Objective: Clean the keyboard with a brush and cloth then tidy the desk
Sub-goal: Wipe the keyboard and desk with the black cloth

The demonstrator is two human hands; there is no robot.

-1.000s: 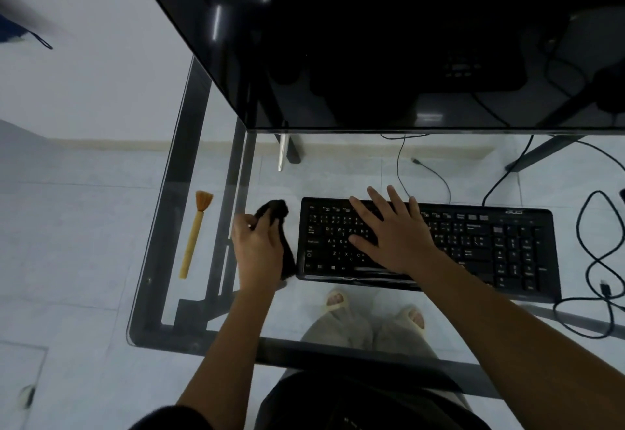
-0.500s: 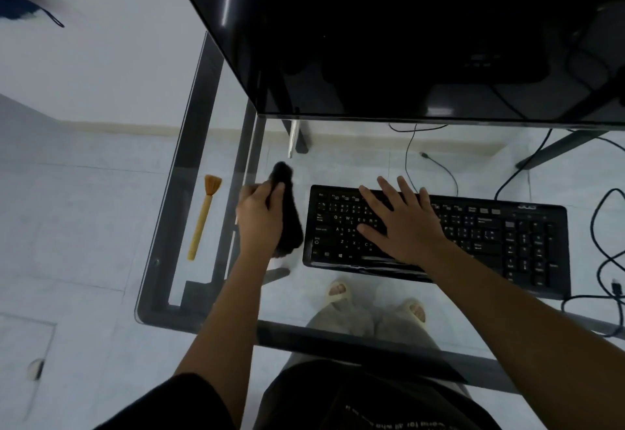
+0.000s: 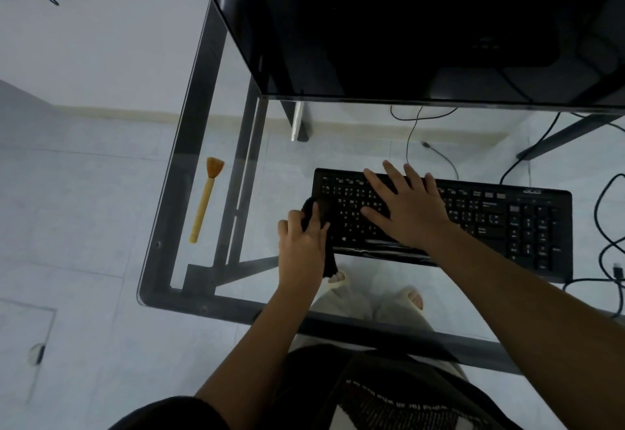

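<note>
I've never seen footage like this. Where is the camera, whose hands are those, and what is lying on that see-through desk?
There is no machine here. A person wears one wide-angle camera on the head, looking forward and down, so both hands are that person's own.

The surface is a glass desk. Through it you can see the floor and the person's feet. On the desk lies a black keyboard, and a dark monitor stands behind it.

The left hand grips a black cloth and holds it on the keyboard's left end. The right hand lies flat on the keys with its fingers spread, and seems to be steadying the keyboard. A wooden-handled brush lies untouched near the desk's left edge.
</note>
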